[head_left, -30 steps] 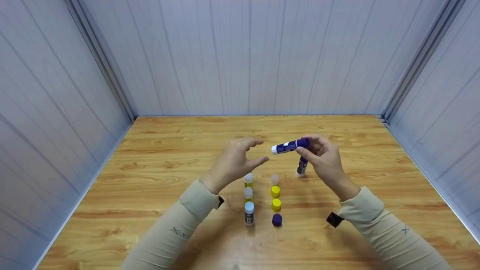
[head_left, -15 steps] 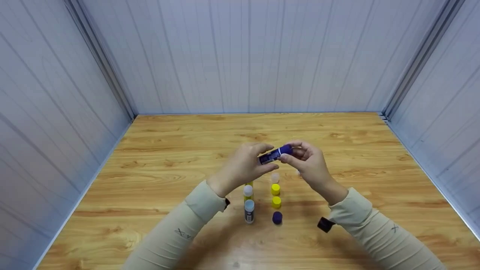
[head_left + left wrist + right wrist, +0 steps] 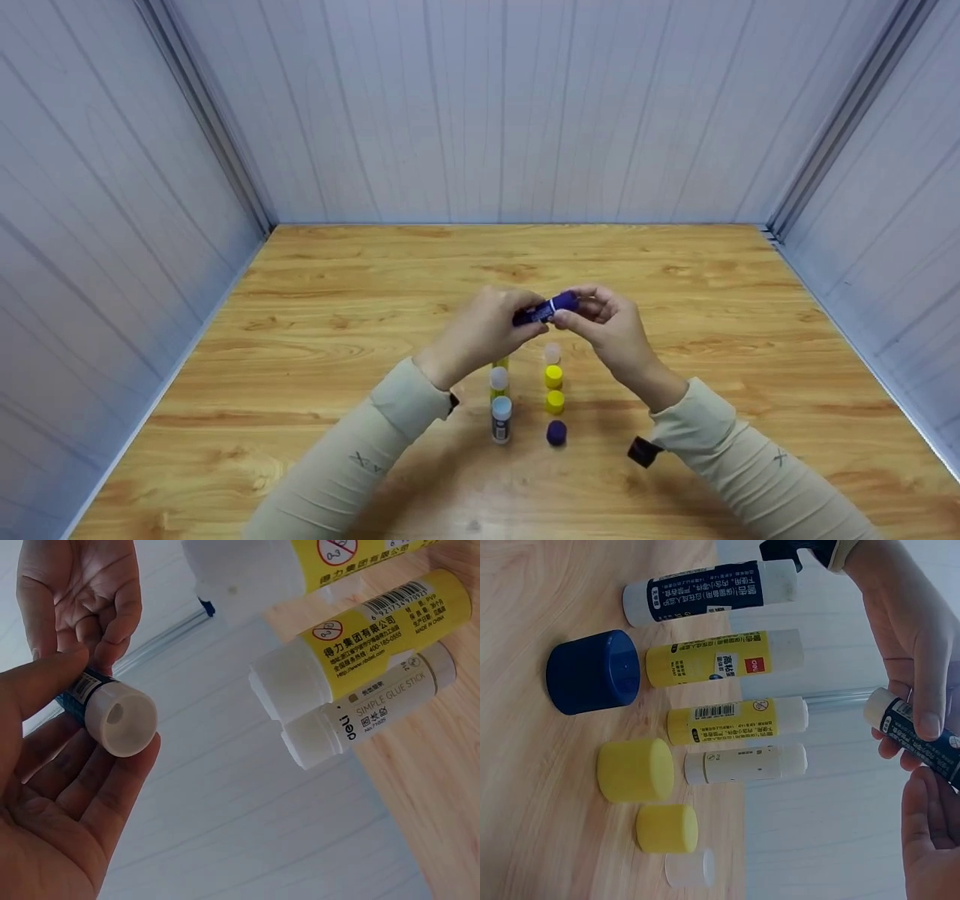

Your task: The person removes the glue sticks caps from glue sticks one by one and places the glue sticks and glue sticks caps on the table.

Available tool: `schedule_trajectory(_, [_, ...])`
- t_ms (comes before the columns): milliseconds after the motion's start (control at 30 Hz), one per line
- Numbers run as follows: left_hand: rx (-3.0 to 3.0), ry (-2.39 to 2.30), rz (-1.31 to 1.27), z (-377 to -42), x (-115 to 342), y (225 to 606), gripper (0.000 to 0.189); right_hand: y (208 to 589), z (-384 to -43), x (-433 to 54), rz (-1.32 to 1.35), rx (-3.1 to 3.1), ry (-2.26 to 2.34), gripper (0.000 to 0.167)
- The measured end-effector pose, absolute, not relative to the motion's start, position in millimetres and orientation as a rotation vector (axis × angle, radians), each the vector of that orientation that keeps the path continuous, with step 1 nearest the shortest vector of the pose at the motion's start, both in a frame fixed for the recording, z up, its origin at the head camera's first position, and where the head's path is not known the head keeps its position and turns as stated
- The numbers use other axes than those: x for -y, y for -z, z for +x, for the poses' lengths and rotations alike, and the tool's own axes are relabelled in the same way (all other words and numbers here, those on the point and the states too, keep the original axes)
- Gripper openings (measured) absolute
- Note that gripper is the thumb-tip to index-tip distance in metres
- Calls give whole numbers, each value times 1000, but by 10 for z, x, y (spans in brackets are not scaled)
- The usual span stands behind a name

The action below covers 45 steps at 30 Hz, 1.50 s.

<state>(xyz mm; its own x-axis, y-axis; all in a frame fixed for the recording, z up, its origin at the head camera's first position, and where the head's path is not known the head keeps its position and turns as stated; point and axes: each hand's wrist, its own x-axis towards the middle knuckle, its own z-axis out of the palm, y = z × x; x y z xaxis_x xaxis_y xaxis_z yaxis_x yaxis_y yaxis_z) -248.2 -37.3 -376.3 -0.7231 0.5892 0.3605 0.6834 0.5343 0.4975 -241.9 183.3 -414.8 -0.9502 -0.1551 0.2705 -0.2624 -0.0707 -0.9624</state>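
Observation:
Above the table, a navy glue stick [image 3: 546,310] with its navy cap [image 3: 566,301] on is tilted between both hands. My left hand [image 3: 491,322] grips its body near the white base [image 3: 124,720]. The cap end is pinched between the thumb and fingers of my right hand [image 3: 616,334]. Below, uncapped glue sticks stand in a row: a navy one [image 3: 712,591], two yellow ones, the nearer [image 3: 720,658] and the farther [image 3: 735,721], and a white one [image 3: 746,764]. In the head view my left hand hides part of this row.
Right of the row lie a navy cap [image 3: 556,433], two yellow caps, one nearer [image 3: 554,403] and one farther [image 3: 553,376], and a translucent cap [image 3: 552,353]. Pale panels [image 3: 480,112] enclose the wooden table [image 3: 337,277] at the back and sides.
My right hand has brought the glue stick left and slightly down to my left hand, whose fingers have closed round its body. The standing capped navy glue stick is now hidden behind my right hand.

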Motion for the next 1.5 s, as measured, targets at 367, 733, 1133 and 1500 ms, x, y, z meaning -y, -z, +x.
schedule_trajectory(367, [2562,858,-1105,-2485,401,3764,22,4152,-2396,-1803,439,1962,-2213,24])
schedule_trajectory(733, [2536,785,-1097,-2470,365,3771,26,4133,-2399,-1793,355,1920,-2330,20])
schedule_trajectory(1133, [2574,969,-962,-2573,602,3733,23,4057,-2524,-1990,300,1880,-2255,22])
schedule_trajectory(1500, [2546,1287,-854,-2689,676,3780,26,4140,-2661,-2028,447,2174,-1865,30])
